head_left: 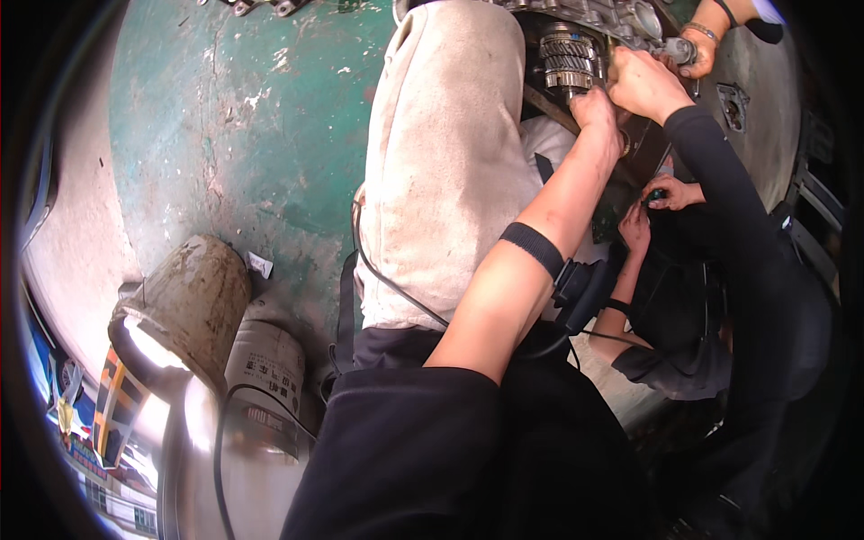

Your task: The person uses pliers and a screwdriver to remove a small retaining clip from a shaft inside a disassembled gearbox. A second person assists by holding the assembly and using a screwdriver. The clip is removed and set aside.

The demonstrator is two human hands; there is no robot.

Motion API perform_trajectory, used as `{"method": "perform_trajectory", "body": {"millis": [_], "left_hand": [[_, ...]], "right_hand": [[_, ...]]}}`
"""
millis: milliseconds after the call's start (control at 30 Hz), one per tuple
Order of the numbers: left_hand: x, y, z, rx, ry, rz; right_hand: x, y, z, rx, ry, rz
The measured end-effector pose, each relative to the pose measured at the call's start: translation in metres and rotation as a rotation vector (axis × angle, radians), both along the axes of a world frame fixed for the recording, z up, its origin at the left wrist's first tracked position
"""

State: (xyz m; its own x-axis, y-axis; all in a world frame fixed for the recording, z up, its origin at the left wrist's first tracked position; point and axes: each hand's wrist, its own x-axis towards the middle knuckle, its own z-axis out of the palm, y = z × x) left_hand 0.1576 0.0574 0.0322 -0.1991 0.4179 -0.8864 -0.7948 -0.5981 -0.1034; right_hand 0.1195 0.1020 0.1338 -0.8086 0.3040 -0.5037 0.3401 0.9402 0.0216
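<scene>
Near the top of the view, a metal gear shaft (569, 65) with several toothed rings sits beside a grey cast-metal housing (621, 18). My left hand (596, 110) is closed at the shaft's near end; its fingertips are partly hidden. Just to its right, my right hand (643, 83) is curled against the edge of the housing. What its fingers hold cannot be seen. Another person's hand (705, 47) reaches in from the upper right and touches a round metal fitting (682, 51) on the housing.
Another person's hands (650, 205) hold a small dark-green object at the right. A dirty bucket (193, 283) lies tipped at the lower left, next to a whitish printed container (265, 360). A flat metal part (733, 106) lies on the floor. The green floor (243, 117) is scuffed.
</scene>
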Motion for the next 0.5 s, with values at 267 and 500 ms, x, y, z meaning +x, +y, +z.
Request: {"method": "perform_trajectory", "body": {"millis": [267,500], "left_hand": [[0.028,-0.041,0.014,0.277,0.307,-0.285],[0.039,-0.038,-0.005,0.114,0.337,-0.367]], "right_hand": [[0.069,-0.047,0.045,-0.022,0.272,-0.374],[0.119,-0.046,-0.010,0.031,0.297,-0.401]]}}
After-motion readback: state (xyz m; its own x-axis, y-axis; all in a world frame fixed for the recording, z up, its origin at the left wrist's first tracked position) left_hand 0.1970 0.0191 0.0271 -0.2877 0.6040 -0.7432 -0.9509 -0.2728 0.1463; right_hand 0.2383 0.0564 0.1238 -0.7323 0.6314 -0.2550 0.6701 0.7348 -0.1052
